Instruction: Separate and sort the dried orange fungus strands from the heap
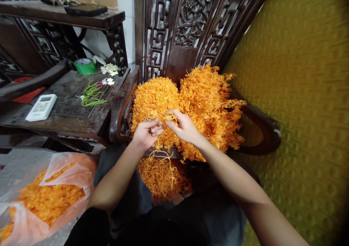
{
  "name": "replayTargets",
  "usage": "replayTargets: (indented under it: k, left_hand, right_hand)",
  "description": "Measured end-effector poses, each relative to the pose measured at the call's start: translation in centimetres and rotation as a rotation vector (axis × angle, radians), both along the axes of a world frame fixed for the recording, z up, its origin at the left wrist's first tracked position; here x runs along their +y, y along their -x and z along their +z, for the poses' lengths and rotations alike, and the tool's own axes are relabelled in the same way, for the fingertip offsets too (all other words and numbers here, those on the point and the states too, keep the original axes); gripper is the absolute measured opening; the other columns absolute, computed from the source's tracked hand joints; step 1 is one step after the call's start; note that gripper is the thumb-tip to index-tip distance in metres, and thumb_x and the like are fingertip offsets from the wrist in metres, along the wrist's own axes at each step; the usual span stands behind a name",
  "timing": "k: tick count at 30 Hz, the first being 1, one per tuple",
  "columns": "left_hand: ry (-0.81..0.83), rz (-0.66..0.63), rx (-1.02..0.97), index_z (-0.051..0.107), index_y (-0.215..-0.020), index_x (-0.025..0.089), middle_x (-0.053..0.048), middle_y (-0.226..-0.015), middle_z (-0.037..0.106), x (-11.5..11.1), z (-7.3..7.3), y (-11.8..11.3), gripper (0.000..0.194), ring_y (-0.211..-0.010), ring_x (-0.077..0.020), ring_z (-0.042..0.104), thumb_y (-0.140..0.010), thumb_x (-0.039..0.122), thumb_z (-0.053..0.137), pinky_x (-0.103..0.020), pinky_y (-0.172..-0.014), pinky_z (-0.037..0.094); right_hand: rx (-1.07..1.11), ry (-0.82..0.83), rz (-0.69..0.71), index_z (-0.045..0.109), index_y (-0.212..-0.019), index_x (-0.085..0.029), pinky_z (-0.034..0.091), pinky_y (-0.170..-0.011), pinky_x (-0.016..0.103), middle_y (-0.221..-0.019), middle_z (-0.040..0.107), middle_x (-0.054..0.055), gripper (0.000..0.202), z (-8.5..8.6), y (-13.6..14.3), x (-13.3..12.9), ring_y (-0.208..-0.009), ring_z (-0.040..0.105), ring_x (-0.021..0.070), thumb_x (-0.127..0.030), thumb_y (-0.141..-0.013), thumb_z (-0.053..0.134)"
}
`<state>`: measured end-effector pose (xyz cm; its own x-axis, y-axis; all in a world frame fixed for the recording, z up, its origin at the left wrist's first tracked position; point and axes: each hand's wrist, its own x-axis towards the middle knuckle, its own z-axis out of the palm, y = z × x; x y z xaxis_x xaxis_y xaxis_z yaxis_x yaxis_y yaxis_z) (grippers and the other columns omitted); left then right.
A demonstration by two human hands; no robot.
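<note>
My left hand (147, 133) is closed in a pinch on thin orange strands (158, 152), which dangle below its fingertips. Close beside it on the right, my right hand (184, 126) has thumb and fingers curled round a small orange tangle (171, 117). Both hands are in front of two big orange heaps of frilly strands, a left heap (155, 95) and a right heap (208, 100), on a dark carved wooden chair. Lower down, between my legs, lies a pile of loose thin orange strands (159, 177).
Left stands a dark wooden surface (71, 118) with a white remote (41, 107), green tape roll (84, 66), green stems (92, 95) and white flowers (109, 69). A phone (85, 9) lies on a shelf. A plastic bag (79, 166) holds orange bits. An olive textured surface (300, 78) rises right.
</note>
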<state>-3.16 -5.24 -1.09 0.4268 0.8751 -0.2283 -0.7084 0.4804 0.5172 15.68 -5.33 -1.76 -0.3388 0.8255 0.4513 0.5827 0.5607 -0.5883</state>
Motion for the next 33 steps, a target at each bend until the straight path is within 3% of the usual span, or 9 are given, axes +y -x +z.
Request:
replayTargets:
  k: [4, 9, 12, 15, 19, 21, 25, 28, 33]
  left_hand:
    - [0.011, 0.057, 0.009, 0.049, -0.054, 0.013, -0.005, -0.057, 0.06, -0.9, 0.3, -0.3, 0.032, -0.042, -0.0007, 0.033, -0.078, 0.0, 0.066, -0.015, -0.043, 0.023]
    - [-0.095, 0.089, 0.077, 0.049, -0.056, 0.014, -0.006, -0.056, 0.064, -2.1, 0.9, 0.2, 0.028, -0.04, -0.0013, 0.032, -0.071, 0.002, 0.069, -0.018, -0.043, 0.021]
    - [-0.166, 0.131, 0.078, 0.05, -0.059, 0.014, -0.006, -0.058, 0.066, -1.8, 1.0, 0.8, 0.026, -0.04, -0.001, 0.031, -0.071, 0.006, 0.071, -0.02, -0.045, 0.021]
    - [-0.123, 0.105, 0.062, 0.038, -0.058, 0.017, -0.007, -0.061, 0.068, -0.7, 0.2, 0.9, 0.037, -0.04, -0.0015, 0.033, -0.071, 0.005, 0.071, -0.021, -0.045, 0.019]
    - [-0.163, 0.02, 0.092, 0.037, -0.063, 0.019, -0.005, -0.058, 0.065, 0.8, -1.5, 0.4, 0.04, -0.041, -0.0026, 0.036, -0.071, 0.005, 0.074, -0.021, -0.046, 0.017]
    - [-0.188, -0.048, 0.144, 0.039, -0.066, 0.019, -0.006, -0.061, 0.067, 1.4, -2.4, 0.5, 0.04, -0.042, -0.0023, 0.035, -0.071, 0.006, 0.077, -0.021, -0.046, 0.017]
    - [-0.247, -0.119, 0.267, 0.043, -0.073, 0.018, -0.008, -0.068, 0.07, 2.3, -3.5, 0.9, 0.038, -0.043, -0.0013, 0.036, -0.072, 0.012, 0.081, -0.021, -0.047, 0.017]
    - [-0.296, -0.138, 0.388, 0.051, -0.078, 0.015, -0.007, -0.069, 0.069, 2.7, -3.9, 1.2, 0.033, -0.045, -0.0017, 0.038, -0.07, 0.015, 0.082, -0.021, -0.047, 0.017]
    - [-0.348, -0.185, 0.49, 0.053, -0.08, 0.015, -0.006, -0.069, 0.068, 3.1, -3.6, 1.7, 0.031, -0.047, -0.0027, 0.041, -0.07, 0.018, 0.083, -0.023, -0.048, 0.018]
  right_hand:
    - [-0.477, -0.067, -0.218, 0.064, -0.098, -0.016, 0.048, -0.076, 0.035, -0.086, 0.071, 0.013, 0.028, -0.8, -0.6, 1.1, -0.078, 0.064, 0.0235, -0.037, -0.101, 0.045]
    - [-0.812, 0.068, -0.508, 0.064, -0.109, -0.005, 0.046, -0.074, 0.037, -0.092, 0.072, 0.025, 0.03, -1.3, -4.9, 3.6, -0.084, 0.067, 0.0309, -0.019, -0.097, 0.041]
    - [-0.622, 0.228, -0.596, 0.062, -0.119, -0.002, 0.049, -0.077, 0.04, -0.093, 0.072, 0.026, 0.035, -1.5, -7.6, 4.2, -0.085, 0.069, 0.0321, -0.017, -0.094, 0.044]
    - [-0.3, 0.294, -0.468, 0.058, -0.134, -0.009, 0.052, -0.079, 0.036, -0.103, 0.074, 0.016, 0.046, -1.7, -7.9, 4.1, -0.084, 0.067, 0.0239, -0.015, -0.09, 0.047]
    - [0.812, 0.663, -0.284, 0.064, -0.11, -0.02, 0.036, -0.046, 0.022, -0.085, 0.066, 0.0, 0.039, -1.6, -5.6, 5.0, -0.055, 0.047, 0.0099, -0.01, -0.074, 0.056]
    - [1.088, 0.801, -0.27, 0.057, -0.089, -0.02, 0.031, -0.042, 0.018, -0.077, 0.061, -0.001, 0.026, -1.2, -4.7, 6.2, -0.053, 0.044, 0.0072, -0.008, -0.067, 0.06]
    - [1.203, 0.935, -0.247, 0.049, -0.085, -0.019, 0.051, -0.053, 0.018, -0.082, 0.064, 0.004, 0.028, -0.5, -3.6, 8.4, -0.068, 0.061, 0.0106, -0.007, -0.067, 0.066]
    - [1.314, 1.032, -0.231, 0.048, -0.091, -0.022, 0.058, -0.058, 0.025, -0.087, 0.065, 0.006, 0.027, -0.4, -2.5, 9.2, -0.077, 0.067, 0.0158, -0.028, -0.081, 0.072]
    - [1.328, 1.012, -0.229, 0.036, -0.079, -0.024, 0.034, -0.04, 0.015, -0.061, 0.047, -0.006, 0.05, -0.7, -0.3, 9.0, -0.048, 0.041, 0.0068, -0.056, -0.086, 0.073]
